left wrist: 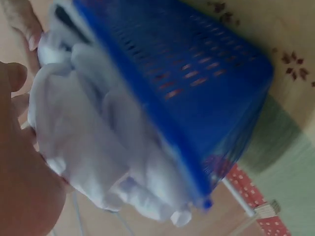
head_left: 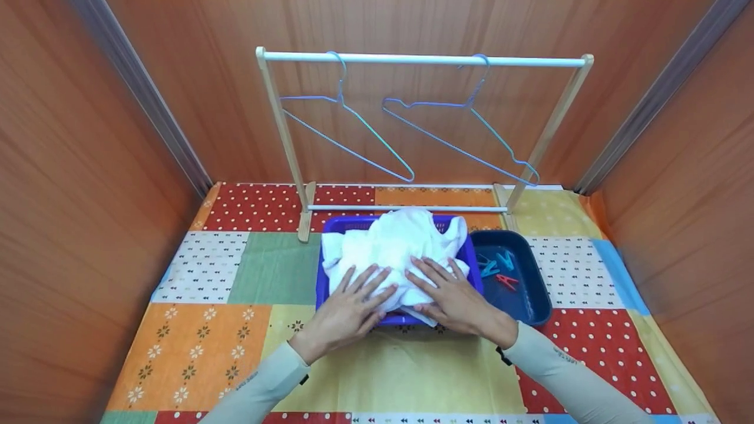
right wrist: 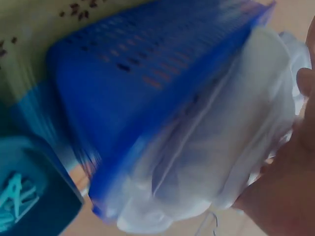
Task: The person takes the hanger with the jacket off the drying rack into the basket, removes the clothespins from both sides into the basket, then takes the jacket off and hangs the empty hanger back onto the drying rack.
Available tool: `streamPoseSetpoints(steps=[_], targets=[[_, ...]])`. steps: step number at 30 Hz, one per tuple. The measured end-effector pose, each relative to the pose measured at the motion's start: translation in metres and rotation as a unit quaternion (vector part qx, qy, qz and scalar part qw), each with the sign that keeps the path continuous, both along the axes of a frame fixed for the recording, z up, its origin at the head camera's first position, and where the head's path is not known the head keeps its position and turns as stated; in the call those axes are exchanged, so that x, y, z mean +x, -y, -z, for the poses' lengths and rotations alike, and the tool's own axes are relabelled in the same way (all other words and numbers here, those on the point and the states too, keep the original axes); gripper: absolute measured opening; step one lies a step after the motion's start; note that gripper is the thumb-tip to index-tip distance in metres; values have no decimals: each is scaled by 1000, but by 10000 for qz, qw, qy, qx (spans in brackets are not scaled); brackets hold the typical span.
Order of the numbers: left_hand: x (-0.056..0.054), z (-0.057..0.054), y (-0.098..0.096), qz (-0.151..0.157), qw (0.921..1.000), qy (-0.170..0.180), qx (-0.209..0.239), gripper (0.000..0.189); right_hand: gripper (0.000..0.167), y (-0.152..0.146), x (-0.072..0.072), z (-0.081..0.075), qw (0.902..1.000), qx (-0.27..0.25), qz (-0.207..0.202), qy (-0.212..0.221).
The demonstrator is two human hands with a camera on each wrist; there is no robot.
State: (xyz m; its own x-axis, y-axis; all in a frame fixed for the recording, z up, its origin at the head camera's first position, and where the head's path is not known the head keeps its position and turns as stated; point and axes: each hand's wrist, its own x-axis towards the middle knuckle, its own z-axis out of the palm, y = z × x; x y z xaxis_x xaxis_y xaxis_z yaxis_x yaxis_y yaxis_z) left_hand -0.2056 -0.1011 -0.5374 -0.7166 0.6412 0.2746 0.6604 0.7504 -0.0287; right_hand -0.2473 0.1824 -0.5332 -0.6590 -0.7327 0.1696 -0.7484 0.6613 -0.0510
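Note:
A heap of white cloth garments [head_left: 406, 235] fills a blue-purple plastic basket [head_left: 321, 294] with slotted sides. My left hand [head_left: 347, 309] lies on the front left of the heap with its fingers spread and straight. On the front right, my right hand [head_left: 453, 300] rests on the same cloth, its fingers also spread. Both wrist views show the white cloth [left wrist: 83, 128] bulging above the rim of the basket [right wrist: 133, 88], with a hand against it. How the garments are folded underneath is hidden.
Behind the basket stands a rack [head_left: 424, 59] with two wire hangers, a left hanger [head_left: 377, 132] and a right hanger [head_left: 500, 138]. A dark tray [head_left: 536, 300] holds blue clothespins [head_left: 489, 269] and a red clothespin [head_left: 506, 281]. Wooden panels enclose the patchwork cloth [head_left: 200, 347].

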Motion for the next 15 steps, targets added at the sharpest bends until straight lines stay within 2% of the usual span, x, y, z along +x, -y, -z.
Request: streamPoseSetpoints(steps=[3,5,10,15], targets=[[-2,15,-1,-109,9992,254,-285,57,65,3,-2,8,9995,278,156,10],[-5,20,0,-207,9983,433,-345,59,64,4,-5,12,9990,388,188,-85],[-11,27,-1,-313,9963,779,-174,63,64,6,-15,16,9984,473,190,-265],[-15,35,-3,-307,9940,1045,-57,67,64,4,-24,26,9982,570,179,-12]])
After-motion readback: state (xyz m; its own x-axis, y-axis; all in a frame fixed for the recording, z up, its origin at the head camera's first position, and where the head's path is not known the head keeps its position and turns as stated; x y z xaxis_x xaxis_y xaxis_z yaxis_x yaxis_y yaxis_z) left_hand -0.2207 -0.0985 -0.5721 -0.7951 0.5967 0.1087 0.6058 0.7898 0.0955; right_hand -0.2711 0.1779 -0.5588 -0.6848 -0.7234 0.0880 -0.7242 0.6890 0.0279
